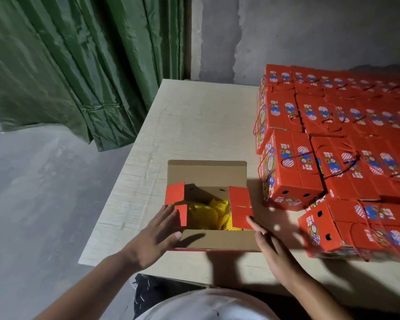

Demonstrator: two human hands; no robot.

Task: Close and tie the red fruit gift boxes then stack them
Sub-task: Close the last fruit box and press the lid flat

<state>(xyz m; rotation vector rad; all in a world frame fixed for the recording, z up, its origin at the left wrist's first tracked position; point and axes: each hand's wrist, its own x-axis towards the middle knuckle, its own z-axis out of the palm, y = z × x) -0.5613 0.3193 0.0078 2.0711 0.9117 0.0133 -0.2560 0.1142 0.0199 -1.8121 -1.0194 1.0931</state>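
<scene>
Flanking the open red gift box (208,204) at lower centre of the frame, the left hand (154,239) and right hand (269,248) lie flat, fingers straight and close together, seemingly poised to fold the side flaps over yellow-netted fruit (208,214).

Two bare forearms in view, no sleeves reaching the wrists or forearms — no watch, ring, bracelet or glove visible on either. Left hand (154,239) and right hand (271,248) both bare, nails short and unpainted where the left thumb shows. Torso at bottom edge wears a white or light grey top (208,306) — smooth fabric, one small dark mark near its lower right. Upper arms out of frame, so sleeve length unclear.
</scene>
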